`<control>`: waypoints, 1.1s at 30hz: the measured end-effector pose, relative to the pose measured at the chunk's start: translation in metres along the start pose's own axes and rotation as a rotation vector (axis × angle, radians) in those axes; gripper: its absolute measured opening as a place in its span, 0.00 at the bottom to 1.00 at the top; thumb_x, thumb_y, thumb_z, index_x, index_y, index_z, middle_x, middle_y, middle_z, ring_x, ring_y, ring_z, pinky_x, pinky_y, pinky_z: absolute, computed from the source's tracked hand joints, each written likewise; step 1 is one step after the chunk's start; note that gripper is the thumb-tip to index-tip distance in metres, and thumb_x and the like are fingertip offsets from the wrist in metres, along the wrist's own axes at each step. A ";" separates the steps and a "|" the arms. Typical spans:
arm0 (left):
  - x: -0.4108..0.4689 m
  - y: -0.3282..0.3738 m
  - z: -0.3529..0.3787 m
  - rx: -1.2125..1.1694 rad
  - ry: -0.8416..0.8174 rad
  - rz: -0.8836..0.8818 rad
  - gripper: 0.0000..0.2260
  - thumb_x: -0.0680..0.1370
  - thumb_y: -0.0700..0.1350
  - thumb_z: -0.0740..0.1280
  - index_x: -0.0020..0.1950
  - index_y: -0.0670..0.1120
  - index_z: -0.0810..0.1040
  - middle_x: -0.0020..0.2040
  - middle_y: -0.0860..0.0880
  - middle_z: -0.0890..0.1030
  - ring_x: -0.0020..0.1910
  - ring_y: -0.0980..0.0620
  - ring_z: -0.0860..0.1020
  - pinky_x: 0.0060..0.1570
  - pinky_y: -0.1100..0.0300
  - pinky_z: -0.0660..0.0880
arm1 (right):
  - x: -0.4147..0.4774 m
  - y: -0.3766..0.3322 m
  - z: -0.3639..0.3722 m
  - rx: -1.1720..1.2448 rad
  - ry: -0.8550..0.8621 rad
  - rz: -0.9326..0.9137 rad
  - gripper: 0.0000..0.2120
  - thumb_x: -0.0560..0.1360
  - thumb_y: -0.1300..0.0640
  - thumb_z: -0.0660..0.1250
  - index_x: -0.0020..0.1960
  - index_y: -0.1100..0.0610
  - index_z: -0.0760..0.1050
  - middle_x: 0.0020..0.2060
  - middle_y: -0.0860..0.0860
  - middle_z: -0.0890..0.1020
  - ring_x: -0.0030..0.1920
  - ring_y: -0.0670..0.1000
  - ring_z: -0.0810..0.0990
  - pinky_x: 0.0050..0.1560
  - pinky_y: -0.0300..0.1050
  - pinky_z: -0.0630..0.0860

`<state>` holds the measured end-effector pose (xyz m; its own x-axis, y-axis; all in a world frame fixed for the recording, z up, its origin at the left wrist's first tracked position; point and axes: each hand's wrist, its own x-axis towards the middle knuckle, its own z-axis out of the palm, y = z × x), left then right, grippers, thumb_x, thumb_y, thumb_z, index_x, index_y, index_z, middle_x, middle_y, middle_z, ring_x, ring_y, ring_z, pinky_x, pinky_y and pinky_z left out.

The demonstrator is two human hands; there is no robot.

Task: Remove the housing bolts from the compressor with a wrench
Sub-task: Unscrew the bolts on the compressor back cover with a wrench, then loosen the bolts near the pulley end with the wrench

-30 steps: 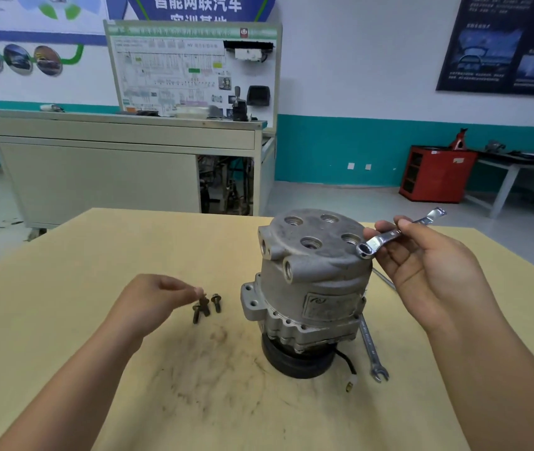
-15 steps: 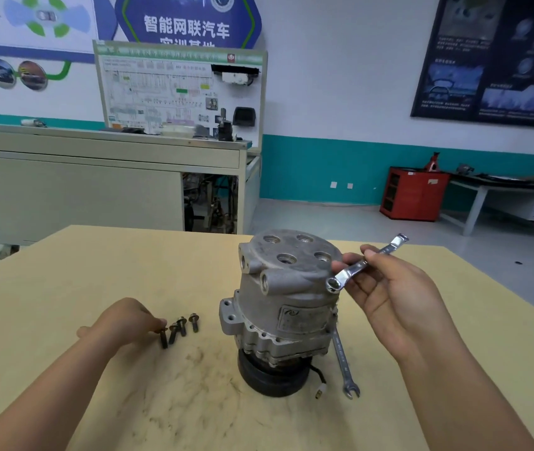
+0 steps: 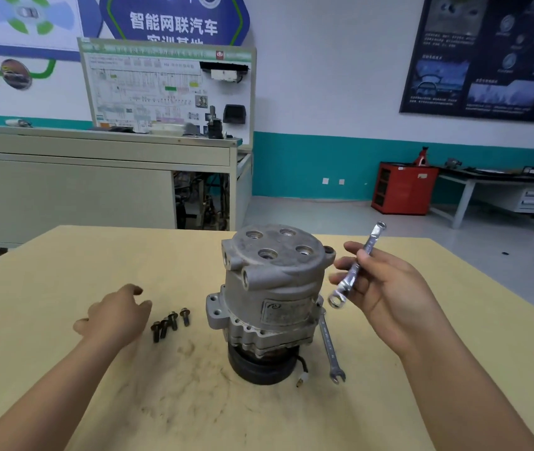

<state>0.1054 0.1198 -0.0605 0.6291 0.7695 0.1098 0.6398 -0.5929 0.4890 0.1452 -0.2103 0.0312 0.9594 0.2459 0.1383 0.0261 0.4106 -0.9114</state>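
Head view: right hand [image 3: 392, 297] pinches wrench [image 3: 354, 274]; left hand [image 3: 119, 315] relaxed beside bolts [image 3: 170, 321].

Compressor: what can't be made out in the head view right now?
Head view, far side of the compressor: hidden by its own body.
Its label: too blurred to read.
The spare wrench on the table: upper end hidden behind the compressor.
The held wrench in the right hand: size marks too small.
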 end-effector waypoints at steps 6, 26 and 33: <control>-0.049 0.026 -0.007 -0.308 0.083 0.266 0.14 0.79 0.52 0.61 0.64 0.53 0.72 0.58 0.52 0.77 0.62 0.45 0.70 0.61 0.47 0.64 | 0.008 0.028 -0.043 -0.548 0.244 0.006 0.07 0.78 0.63 0.63 0.43 0.62 0.78 0.29 0.53 0.80 0.23 0.49 0.76 0.26 0.39 0.72; -0.119 0.042 0.013 -0.594 -0.077 0.762 0.46 0.58 0.74 0.67 0.67 0.76 0.40 0.70 0.70 0.55 0.71 0.64 0.57 0.67 0.60 0.59 | 0.024 0.102 -0.073 -1.322 0.392 -0.037 0.09 0.77 0.52 0.65 0.45 0.58 0.76 0.37 0.53 0.80 0.38 0.53 0.76 0.34 0.42 0.67; -0.118 0.043 0.025 -0.443 0.068 0.862 0.55 0.59 0.71 0.65 0.71 0.64 0.28 0.75 0.52 0.57 0.72 0.52 0.59 0.69 0.54 0.58 | 0.010 0.088 -0.052 -0.982 -0.263 -0.237 0.61 0.56 0.41 0.78 0.72 0.32 0.35 0.66 0.30 0.62 0.67 0.34 0.63 0.64 0.37 0.65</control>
<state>0.0694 -0.0029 -0.0736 0.7684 0.1333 0.6260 -0.2613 -0.8274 0.4970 0.1717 -0.2169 -0.0681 0.8115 0.4841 0.3271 0.5356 -0.3927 -0.7476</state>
